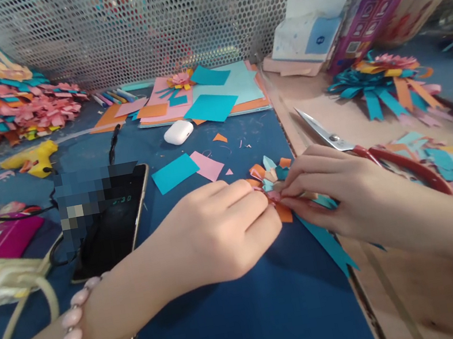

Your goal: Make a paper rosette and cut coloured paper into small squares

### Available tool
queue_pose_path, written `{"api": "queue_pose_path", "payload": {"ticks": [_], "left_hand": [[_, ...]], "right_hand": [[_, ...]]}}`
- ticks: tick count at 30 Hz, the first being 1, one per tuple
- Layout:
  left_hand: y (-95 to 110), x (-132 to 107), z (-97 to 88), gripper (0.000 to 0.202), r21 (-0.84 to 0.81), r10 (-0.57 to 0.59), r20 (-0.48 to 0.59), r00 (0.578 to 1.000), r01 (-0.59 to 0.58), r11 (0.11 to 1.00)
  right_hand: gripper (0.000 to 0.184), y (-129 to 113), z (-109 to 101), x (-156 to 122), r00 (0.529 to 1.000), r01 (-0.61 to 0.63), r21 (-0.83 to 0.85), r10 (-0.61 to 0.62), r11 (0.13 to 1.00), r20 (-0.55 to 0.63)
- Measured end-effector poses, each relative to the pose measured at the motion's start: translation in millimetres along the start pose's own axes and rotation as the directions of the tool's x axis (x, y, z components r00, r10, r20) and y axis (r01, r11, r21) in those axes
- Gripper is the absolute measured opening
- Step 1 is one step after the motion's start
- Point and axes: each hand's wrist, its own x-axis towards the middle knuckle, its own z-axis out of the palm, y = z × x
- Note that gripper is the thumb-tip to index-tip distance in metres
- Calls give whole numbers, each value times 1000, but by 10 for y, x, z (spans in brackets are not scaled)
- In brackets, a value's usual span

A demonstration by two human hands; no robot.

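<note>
Between my two hands is a small paper flower [270, 176] with orange, teal and pink petals. My left hand [224, 231] pinches its near left side, the fingers curled and the fingertips partly hidden. From the right, my right hand [330, 189] pinches the flower's other side between thumb and fingers. A teal paper strip [327, 242] with a notched end runs out below my right hand toward the board's edge. Red-handled scissors [330, 136] lie partly behind my right hand, blades pointing away.
A phone [117, 224] lies left of my hands, with a yellow glue gun [34, 161] behind it. Paper sheets [238, 88], a white earbud case [178, 133] and cut paper pieces [175, 172] lie ahead. Finished paper flowers [0, 107] pile at left; a ribboned flower [382, 83] sits right.
</note>
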Motion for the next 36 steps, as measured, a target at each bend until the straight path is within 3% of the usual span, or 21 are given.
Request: {"api": "queue_pose_path", "payload": {"ticks": [14,20,25,36], "left_hand": [[-12,-8,-1,20,-19,-4,13,1000,5,1000],[-10,-1,6,19,-4,9,0,1000,-9,1000],[-8,1,-1,19,6,1,9,1000,-2,1000],[-14,6,-12,19,4,12,-16,1000,-12,1000]], "right_hand": [[19,-4,-50,21,998,-36,27,35,999,50],[10,-35,-46,22,997,-72,23,71,997,38],[15,-59,-121,31,989,-105,43,100,994,112],[22,-78,-115,-38,995,20,-21,-18,1000,101]]}}
